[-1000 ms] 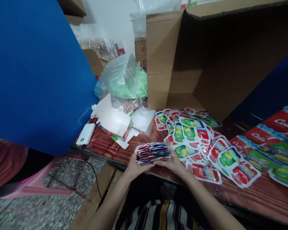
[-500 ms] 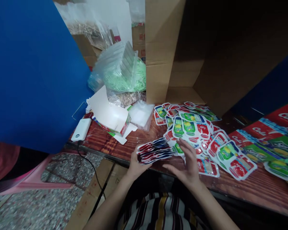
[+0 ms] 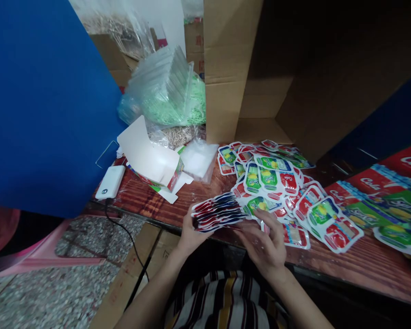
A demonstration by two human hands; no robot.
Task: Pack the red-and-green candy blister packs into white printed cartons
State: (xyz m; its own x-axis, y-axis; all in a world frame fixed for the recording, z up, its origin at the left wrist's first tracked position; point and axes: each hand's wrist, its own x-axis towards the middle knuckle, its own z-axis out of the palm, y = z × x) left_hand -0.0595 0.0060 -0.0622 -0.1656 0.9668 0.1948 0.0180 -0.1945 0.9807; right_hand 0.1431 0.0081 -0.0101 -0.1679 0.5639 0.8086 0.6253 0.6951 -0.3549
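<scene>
My left hand (image 3: pixel 192 234) is closed round the left end of a fanned stack of flat candy-type packets (image 3: pixel 219 212), with red and dark edges facing up. The stack is held over the front edge of the table. Just right of it, my right hand (image 3: pixel 265 244) has its thumb and fingers apart, fingertips by the near side of a loose pile of packets (image 3: pixel 269 178). These are white-bordered, printed red "Cola" and green "Sprite". A bit of red and white shows between the right fingers; whether they touch it I cannot tell.
An opened printed carton (image 3: pixel 157 167) and clear plastic bags (image 3: pixel 200 160) lie behind the stack. A white power bank (image 3: pixel 111 182) with a black cable sits at left. Plastic trays (image 3: pixel 160 87), a large cardboard box (image 3: pixel 226 68) and Cola-Sprite printed packs (image 3: pixel 380 192) surround the table.
My right hand has moved slightly down and its fingers have curled in, nearer the pile's edge. The left hand keeps its hold on the stack. The whole view has shifted a little.
</scene>
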